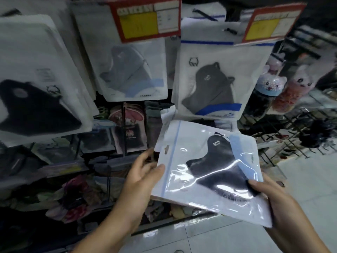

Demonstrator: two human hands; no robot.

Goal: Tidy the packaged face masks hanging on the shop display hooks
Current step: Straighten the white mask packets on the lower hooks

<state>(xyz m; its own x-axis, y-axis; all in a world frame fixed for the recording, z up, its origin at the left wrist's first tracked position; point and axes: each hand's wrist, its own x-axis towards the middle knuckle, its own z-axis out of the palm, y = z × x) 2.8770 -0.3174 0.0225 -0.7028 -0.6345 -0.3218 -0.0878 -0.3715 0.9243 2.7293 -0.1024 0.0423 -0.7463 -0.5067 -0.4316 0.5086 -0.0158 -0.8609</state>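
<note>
I hold a glossy packet with a black face mask [209,165] flat and turned sideways, low and right of centre. Its hang hole points left. My left hand [144,172] grips the packet's left edge, thumb on top. My right hand [269,194] pinches its lower right end. Behind it hang more mask packets on hooks: a grey mask with a blue band [211,83] straight above, a paler grey one [129,70] at centre, a large black one [36,88] at far left.
Two red and yellow price tags [144,17] [271,22] hang over the upper hooks. Plush-topped bottles [269,88] sit on a wire rack [291,136] at right. Small pouches and hair ties [76,198] fill the lower display. White tiled floor [209,240] lies below.
</note>
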